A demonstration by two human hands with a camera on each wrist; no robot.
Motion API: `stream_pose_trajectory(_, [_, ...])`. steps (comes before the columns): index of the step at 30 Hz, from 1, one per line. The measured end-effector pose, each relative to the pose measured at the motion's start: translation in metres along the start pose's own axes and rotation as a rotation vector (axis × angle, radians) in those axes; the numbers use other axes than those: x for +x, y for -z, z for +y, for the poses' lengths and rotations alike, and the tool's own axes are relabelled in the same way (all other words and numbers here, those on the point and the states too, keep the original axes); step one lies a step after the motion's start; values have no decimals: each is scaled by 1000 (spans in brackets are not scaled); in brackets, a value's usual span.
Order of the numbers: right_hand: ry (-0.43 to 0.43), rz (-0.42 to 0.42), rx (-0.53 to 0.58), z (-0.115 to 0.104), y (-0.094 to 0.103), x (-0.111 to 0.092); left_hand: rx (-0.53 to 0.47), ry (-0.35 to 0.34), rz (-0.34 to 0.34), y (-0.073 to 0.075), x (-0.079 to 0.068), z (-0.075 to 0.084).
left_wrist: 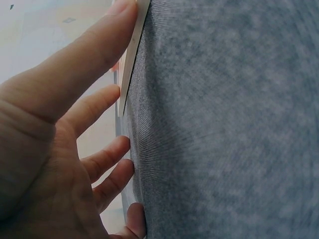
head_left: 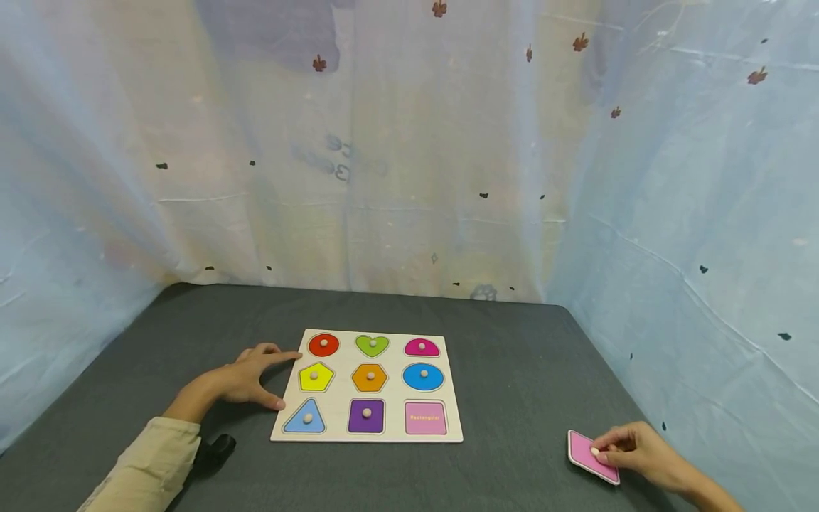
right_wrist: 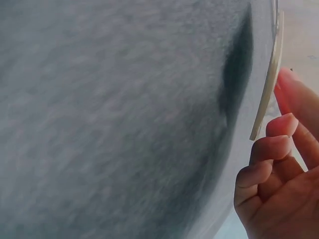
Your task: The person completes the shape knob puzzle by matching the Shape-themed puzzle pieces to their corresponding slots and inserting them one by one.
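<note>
A white wooden shape puzzle board (head_left: 392, 391) lies flat on the dark table. My left hand (head_left: 246, 377) touches its left edge, thumb near the lower corner and index finger higher up, both fairly straight. In the left wrist view the thumb and index fingertip meet the board's edge (left_wrist: 130, 64). Far to the right, my right hand (head_left: 640, 453) pinches the small knob of a pink rectangular puzzle piece (head_left: 585, 449). The right wrist view shows this piece (right_wrist: 269, 79) edge-on, tilted above the cloth with a shadow below it. The pink rectangular recess (head_left: 425, 418) at the board's lower right shows printed lettering.
Several knobbed shapes sit in the board, among them a red circle (head_left: 323, 345), a blue oval (head_left: 423, 377) and a purple square (head_left: 367, 416). A black object (head_left: 217, 449) is by the left sleeve. Pale curtains (head_left: 397, 213) rise behind the grey tabletop (head_left: 512, 398).
</note>
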State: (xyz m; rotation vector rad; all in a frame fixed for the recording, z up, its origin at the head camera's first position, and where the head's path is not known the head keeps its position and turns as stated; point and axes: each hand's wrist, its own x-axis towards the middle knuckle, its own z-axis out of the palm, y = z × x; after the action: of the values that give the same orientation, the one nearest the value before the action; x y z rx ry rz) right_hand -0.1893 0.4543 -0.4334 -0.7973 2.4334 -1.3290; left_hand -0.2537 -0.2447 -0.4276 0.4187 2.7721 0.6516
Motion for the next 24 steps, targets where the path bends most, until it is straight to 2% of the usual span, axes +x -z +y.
stream_pose_trajectory(14, [-62,-7,-17,-12,-1,22,-6,-1,-7,-1,0,0])
stream_pose_trajectory(24, [42,33,-54,-18,-8,39,-7,-3,-3,0,-1,1])
